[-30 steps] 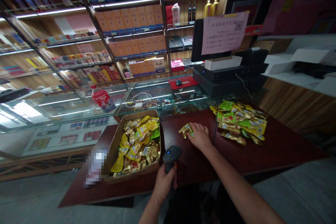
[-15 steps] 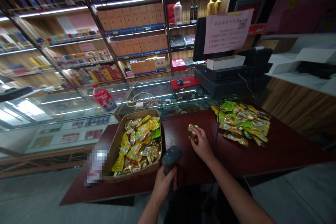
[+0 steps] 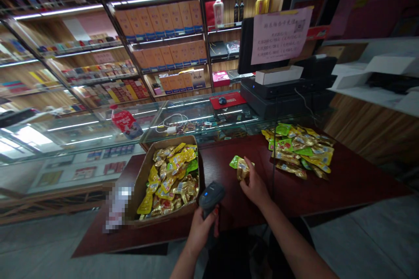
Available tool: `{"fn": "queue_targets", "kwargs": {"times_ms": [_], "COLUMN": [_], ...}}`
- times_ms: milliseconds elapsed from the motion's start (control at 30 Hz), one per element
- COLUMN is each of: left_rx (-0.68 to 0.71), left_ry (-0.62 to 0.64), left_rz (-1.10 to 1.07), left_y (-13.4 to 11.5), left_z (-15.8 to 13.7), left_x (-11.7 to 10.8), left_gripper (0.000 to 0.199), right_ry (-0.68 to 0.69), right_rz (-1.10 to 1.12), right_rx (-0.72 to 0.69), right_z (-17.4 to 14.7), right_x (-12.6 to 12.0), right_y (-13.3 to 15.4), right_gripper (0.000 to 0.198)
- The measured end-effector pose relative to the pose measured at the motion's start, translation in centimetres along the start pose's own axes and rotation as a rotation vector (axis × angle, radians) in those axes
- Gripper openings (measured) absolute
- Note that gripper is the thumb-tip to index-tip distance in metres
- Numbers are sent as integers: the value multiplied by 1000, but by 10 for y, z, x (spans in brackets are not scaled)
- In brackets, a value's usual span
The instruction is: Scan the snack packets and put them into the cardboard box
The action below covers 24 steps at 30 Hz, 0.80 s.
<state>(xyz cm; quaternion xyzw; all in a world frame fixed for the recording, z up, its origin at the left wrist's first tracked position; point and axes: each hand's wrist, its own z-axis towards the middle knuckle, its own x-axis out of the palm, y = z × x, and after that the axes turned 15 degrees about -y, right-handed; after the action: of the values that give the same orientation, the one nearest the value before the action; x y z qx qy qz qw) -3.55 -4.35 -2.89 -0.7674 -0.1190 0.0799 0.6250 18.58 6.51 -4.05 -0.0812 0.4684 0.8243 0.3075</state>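
My left hand [image 3: 202, 228] is closed around the handle of a dark barcode scanner [image 3: 212, 195], whose head shows a small blue light. Over the dark red tabletop, my right hand [image 3: 253, 184] grips a gold snack packet [image 3: 242, 168] between thumb and fingers. A green packet end [image 3: 235, 161] sticks out just beside it. To the left stands an open cardboard box [image 3: 146, 157] holding several gold, yellow and green packets [image 3: 176, 174]. A loose pile of similar packets [image 3: 299, 148] lies on the table to the right of my right hand.
Behind the table [image 3: 225, 226] runs a glass display counter [image 3: 203, 111] with a mouse [image 3: 222, 100] and a white cable [image 3: 173, 122]. A monitor [image 3: 246, 48] bears a paper sign. A red bottle [image 3: 126, 122] stands at left. The scanner's cord [image 3: 274, 152] hangs across the view.
The packet in my right hand has turned, so its gold face and a green end now show. My left hand keeps the scanner in nearly the same place. The view has shifted slightly.
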Motion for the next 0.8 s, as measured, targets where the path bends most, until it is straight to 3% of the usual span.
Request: {"fn": "queue_targets", "kwargs": {"times_ms": [300, 533, 700, 800], "left_rx": [47, 50, -16, -60], "left_ry": [27, 13, -34, -72], "left_rz": [21, 14, -24, -43], "left_y": [-2, 0, -8, -12], "left_z": [-1, 0, -1, -3], "left_x": [-3, -2, 5, 12], "left_gripper": [54, 52, 54, 56], "right_ry": [-13, -10, -166, -162], "right_rz": [-39, 25, 280, 543], "right_rx": [-25, 7, 235, 441], "right_z": [-2, -3, 5, 25], "right_x": [1, 1, 5, 17], "right_y": [6, 6, 3, 11], "right_gripper": [95, 91, 84, 85]}}
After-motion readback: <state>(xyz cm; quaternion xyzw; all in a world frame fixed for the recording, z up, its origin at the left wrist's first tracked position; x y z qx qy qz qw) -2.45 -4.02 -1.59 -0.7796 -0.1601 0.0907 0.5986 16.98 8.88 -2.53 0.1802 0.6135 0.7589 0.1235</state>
